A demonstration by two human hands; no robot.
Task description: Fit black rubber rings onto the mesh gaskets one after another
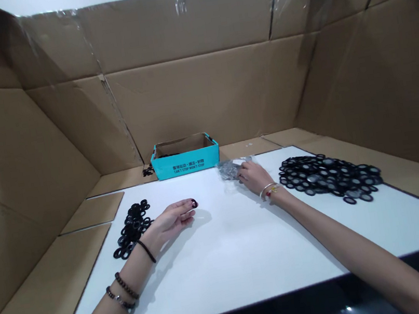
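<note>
While the left forearm slants in from the lower left, the left hand (172, 220) hangs palm inward above the white table (225, 265), its fingers stretched forward and thumb and fingertips closed on a small, round black ring (195, 203). Opposite it, the right arm reaches long across from the lower right, and the right hand (255, 175) bends down, back uppermost, with its fingers at the crumpled, clear plastic bag (229, 170) near the far edge.

Held out over the middle of the table, the ring is dark and thin. A loose pile of flat black rings (130, 233) lies beside the left wrist, and a larger, spread heap of black rings with greyish centres (326, 176) lies to the right of the right hand. Behind stands an open turquoise cardboard box (187, 164) with dark lettering on its front.

The left forearm and hand cover part of the nearer pile. I cannot tell whether the right fingers grip the bag or merely touch it; its contents are hard to make out, and the box's front wall hides most of its inside.
</note>
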